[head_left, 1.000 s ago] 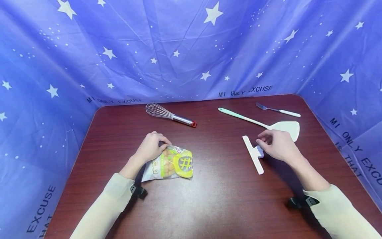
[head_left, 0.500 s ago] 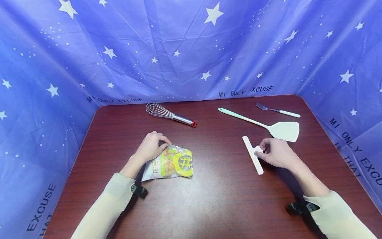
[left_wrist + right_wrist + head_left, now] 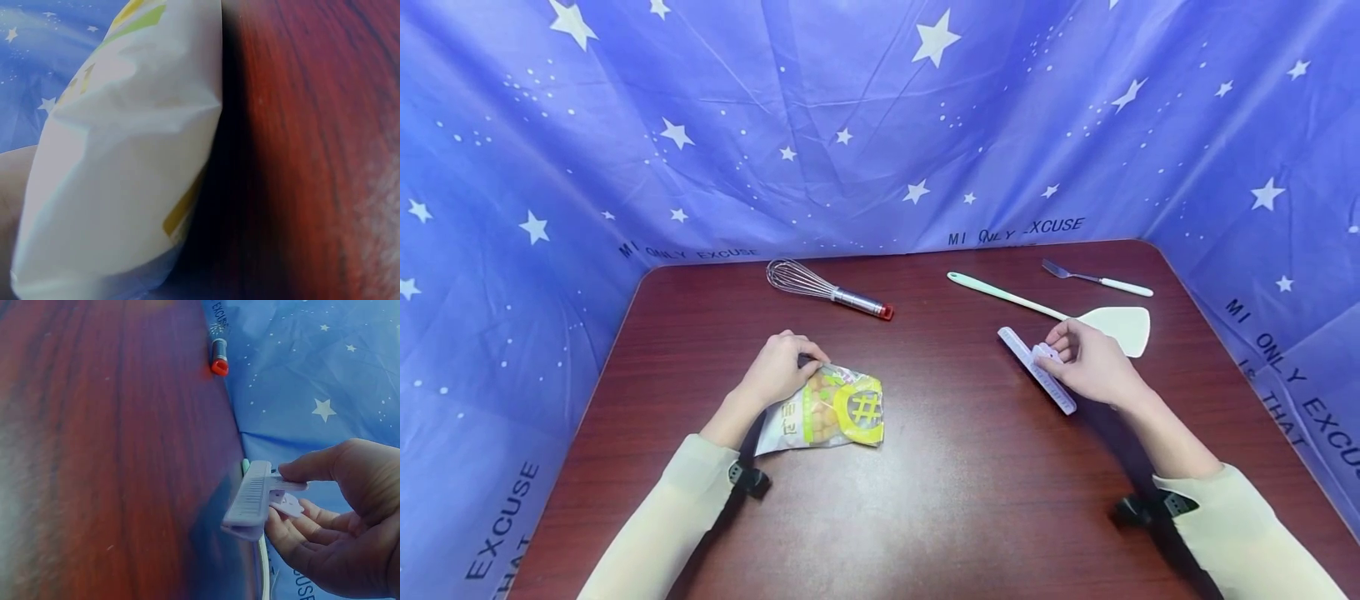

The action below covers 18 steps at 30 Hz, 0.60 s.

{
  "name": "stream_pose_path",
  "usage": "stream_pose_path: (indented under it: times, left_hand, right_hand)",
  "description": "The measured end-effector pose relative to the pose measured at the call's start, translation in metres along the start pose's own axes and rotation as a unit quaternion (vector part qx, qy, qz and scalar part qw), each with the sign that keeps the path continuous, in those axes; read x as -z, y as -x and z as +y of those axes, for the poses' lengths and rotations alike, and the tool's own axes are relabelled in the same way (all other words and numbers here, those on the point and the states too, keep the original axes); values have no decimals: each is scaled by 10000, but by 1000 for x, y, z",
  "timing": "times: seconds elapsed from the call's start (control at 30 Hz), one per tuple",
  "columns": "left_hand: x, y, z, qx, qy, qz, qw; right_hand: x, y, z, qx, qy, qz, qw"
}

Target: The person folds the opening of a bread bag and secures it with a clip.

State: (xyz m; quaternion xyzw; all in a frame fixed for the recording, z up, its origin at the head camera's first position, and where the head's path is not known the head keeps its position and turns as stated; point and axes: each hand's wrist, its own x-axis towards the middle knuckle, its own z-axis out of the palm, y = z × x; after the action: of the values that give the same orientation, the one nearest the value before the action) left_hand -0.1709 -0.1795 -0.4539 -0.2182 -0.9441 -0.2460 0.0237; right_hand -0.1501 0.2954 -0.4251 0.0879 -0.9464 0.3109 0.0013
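In the left wrist view, the crinkled white-and-yellow plastic bag (image 3: 128, 144), cut off at the top, hides most of the left hand (image 3: 781, 367), which in the head view pinches the bag's far edge. At right, the right hand (image 3: 1093, 367) pinches the handle of the pale purple plastic clip (image 3: 1036, 371), whose bar is left of the fingers; the bag's small letters are unclear, the blue starry curtain (image 3: 857, 92) says "MI ONLY EXCUSE"

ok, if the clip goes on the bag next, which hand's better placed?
Right, I'd say: the right hand already pinches the clip by its tabs, while the left hand is busy holding the bag.
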Motion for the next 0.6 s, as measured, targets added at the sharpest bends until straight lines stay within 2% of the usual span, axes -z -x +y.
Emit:
stream_pose_path:
  times: [0.3,0.6]
  left_hand:
    - [0,0,0,6,23,6,10000]
    - [-3,-2,-4,-24,-29,-98,9999]
  right_hand:
    - [-2,-17,-17,-174,-770,-148,9968]
    - [-15,-36,-36,-56,-935,-260,9953]
